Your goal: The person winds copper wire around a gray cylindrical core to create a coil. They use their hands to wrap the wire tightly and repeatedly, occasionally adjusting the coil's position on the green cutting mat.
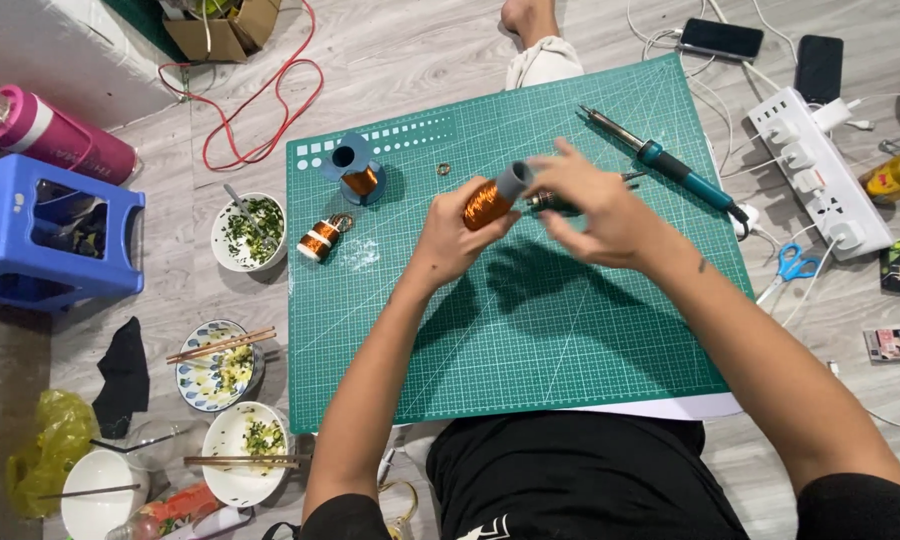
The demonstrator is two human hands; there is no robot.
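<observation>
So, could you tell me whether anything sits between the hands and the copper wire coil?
Nothing visible does. The left hand already grips the copper wire coil above the green mat, and the right hand touches its grey end. The soldering iron lies off to the right.

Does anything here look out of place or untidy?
Yes. Used white bowls with food remains and wooden chopsticks sit on the floor beside the green cutting mat, close to the copper wire coils.

2 wire spools (pixel 342 198) on mat (pixel 530 350), bowls (pixel 240 400) left, power strip (pixel 820 170) right
</observation>
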